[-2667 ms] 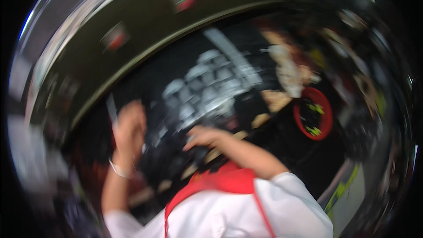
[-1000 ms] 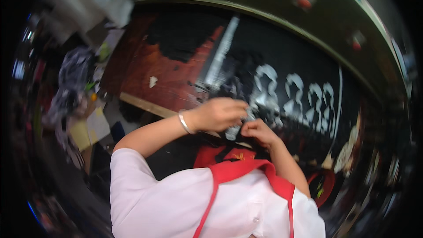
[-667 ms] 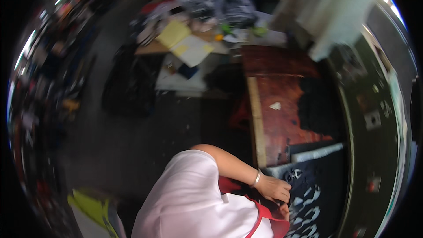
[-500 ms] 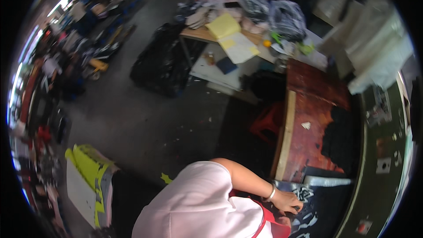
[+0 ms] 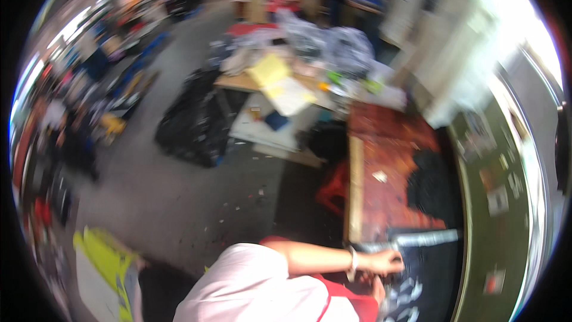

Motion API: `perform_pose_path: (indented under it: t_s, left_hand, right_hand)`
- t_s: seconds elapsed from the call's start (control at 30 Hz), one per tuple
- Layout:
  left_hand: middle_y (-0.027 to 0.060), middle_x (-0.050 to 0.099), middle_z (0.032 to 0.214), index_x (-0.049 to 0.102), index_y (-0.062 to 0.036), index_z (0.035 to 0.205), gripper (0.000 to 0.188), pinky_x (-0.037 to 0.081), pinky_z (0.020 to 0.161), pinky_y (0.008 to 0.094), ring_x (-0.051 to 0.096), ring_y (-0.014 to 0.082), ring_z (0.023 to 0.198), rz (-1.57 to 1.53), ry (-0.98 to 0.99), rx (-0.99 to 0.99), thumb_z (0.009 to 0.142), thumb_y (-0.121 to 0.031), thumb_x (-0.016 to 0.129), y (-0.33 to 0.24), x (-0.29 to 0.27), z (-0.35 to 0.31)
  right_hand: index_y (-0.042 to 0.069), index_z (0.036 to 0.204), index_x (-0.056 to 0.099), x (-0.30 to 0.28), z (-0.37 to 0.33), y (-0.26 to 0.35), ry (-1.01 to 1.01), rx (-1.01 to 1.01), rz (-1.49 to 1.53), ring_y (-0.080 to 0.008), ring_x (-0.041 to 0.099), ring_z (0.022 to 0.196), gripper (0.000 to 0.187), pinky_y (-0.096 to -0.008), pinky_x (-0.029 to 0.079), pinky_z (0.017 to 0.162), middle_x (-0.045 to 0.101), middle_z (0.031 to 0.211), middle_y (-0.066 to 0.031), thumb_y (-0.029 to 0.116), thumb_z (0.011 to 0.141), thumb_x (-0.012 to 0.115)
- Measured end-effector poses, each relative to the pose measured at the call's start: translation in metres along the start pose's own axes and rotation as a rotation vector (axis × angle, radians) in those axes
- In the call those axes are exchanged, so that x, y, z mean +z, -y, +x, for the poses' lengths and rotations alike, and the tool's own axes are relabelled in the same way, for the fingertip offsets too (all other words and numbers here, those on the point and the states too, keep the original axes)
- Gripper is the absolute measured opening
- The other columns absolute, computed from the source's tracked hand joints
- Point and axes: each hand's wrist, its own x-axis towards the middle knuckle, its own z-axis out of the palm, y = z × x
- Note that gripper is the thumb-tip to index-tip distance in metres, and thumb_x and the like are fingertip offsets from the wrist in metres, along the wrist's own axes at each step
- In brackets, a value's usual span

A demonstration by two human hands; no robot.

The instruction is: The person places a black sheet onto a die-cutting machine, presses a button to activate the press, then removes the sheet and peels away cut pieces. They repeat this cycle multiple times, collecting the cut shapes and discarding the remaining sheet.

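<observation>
My left hand (image 5: 386, 260), a bracelet on its wrist, lies with curled fingers on the edge of a black cloth (image 5: 426, 274) printed with white shapes. It sits at the near end of a silvery strip (image 5: 426, 238) running across that cloth. Only part of my right hand (image 5: 378, 290) shows just below it, against my red apron; blur hides what it holds. The cloth covers the near part of a red-brown table (image 5: 387, 155).
A pale wooden edge (image 5: 356, 185) runs along the table's left side, with a red stool (image 5: 332, 188) beside it. Black bags (image 5: 190, 122) lie on the grey floor. A cluttered table with yellow papers (image 5: 271, 71) stands farther off. A yellow-green object (image 5: 107, 259) is at lower left.
The view has swung away from the printed cloth toward the workshop floor and room. Both hands have stayed together at the cloth's edge.
</observation>
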Motion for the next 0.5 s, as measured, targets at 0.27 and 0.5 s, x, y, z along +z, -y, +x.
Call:
perform_pose_path:
  t_s: [0.27, 0.5]
  left_hand:
    - [0.0006, 0.063, 0.072, 0.066, -0.0002, 0.097, 0.021, 0.047, 0.048, 0.0229, 0.058, 0.0064, 0.053, 0.266, -0.159, 0.124, 0.092, -0.021, 0.067, -0.102, -0.009, 0.034]
    - [-0.0002, 0.055, 0.061, 0.056, -0.0043, 0.079, 0.033, 0.035, 0.036, 0.0229, 0.046, 0.0059, 0.041, 0.24, -0.374, 0.486, 0.094, -0.032, 0.066, -0.224, 0.001, 0.064]
  right_hand:
    - [0.004, 0.083, 0.064, 0.018, -0.003, -0.016, -0.401, -0.321, -0.682, -0.0246, 0.067, 0.064, 0.025, -0.0378, 0.052, 0.062, 0.07, 0.073, -0.0122, 0.023, 0.097, 0.054]
    - [0.007, 0.074, 0.056, 0.032, -0.008, -0.028, -0.749, -0.473, -1.174, -0.0349, 0.064, 0.061, 0.022, -0.0449, 0.05, 0.056, 0.066, 0.066, -0.0131, 0.02, 0.091, 0.06]
